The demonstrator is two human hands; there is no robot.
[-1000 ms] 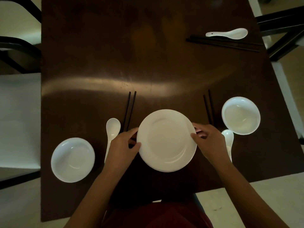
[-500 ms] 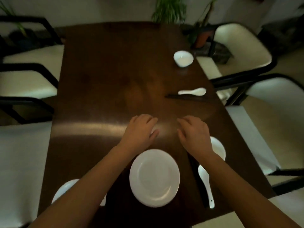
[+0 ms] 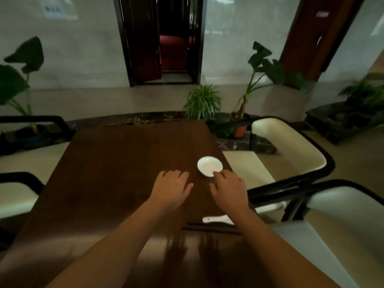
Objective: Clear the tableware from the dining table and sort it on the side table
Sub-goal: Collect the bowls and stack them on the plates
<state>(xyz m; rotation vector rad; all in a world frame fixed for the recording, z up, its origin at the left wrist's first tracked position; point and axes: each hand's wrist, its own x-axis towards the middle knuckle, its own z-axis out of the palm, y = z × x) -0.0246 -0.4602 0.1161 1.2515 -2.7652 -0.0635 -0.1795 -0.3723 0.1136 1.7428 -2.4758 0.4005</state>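
Note:
A small white bowl (image 3: 209,165) stands on the dark wooden dining table (image 3: 116,167), toward its far right side. My right hand (image 3: 227,188) reaches out flat, fingers apart, its fingertips at the bowl's near rim. My left hand (image 3: 171,187) hovers over the table left of the bowl, open and holding nothing. Closer to me, a white spoon (image 3: 217,219) lies beside a pair of dark chopsticks (image 3: 209,228), both partly hidden under my right forearm.
Cream-cushioned chairs with black frames stand on the right (image 3: 291,150) and on the left (image 3: 18,196) of the table. Potted plants (image 3: 202,102) line a dark ledge past the table's far end. A dark doorway (image 3: 164,40) lies beyond.
The view has tilted up from the near plate and bowls to the table's far end. Both hands left the plate and stretched forward toward the far small bowl.

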